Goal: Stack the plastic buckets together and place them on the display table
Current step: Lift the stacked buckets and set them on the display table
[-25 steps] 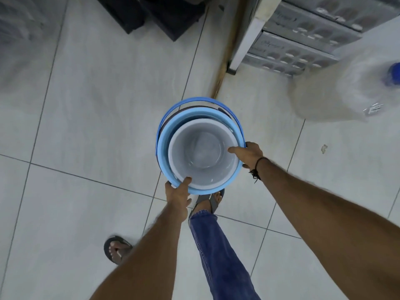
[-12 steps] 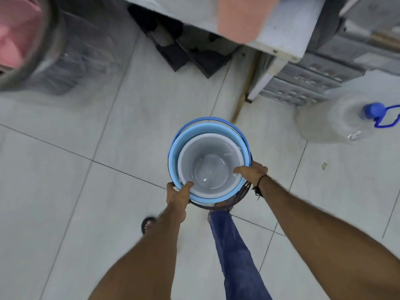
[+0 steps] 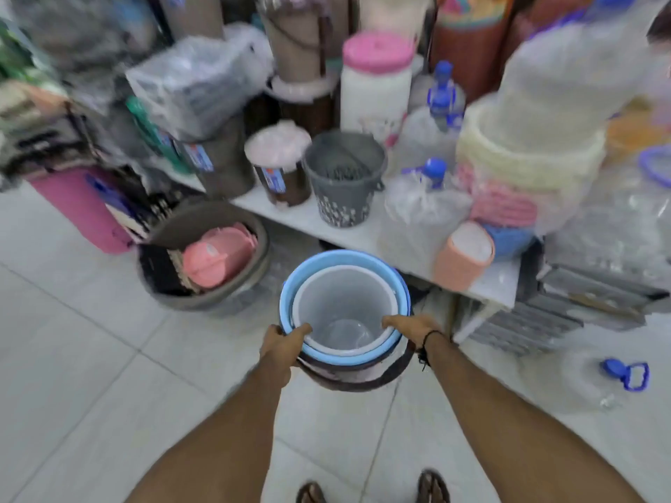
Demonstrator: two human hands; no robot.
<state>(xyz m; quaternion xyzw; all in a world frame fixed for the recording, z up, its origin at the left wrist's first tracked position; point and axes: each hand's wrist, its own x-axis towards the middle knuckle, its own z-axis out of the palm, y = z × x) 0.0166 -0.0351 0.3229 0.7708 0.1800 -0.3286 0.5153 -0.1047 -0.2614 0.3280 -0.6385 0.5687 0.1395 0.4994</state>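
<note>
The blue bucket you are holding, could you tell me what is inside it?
A white bucket is nested inside the blue bucket; its own inside looks empty. The blue bucket's floor is covered.

A white bucket [image 3: 345, 314] nests in a light-blue one [image 3: 290, 285]; the grey bucket [image 3: 343, 183] bears pale, possibly floral, speckles.

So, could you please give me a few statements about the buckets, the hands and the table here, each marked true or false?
1. Both hands, left hand and right hand, grip the rim of the bucket stack. True.
2. The innermost bucket is pink. False: it is white, nested in a blue one.
3. The stack rests on the display table. False: it is held in front of it, above the floor.
4. A grey bucket stands on the table. True.
</note>
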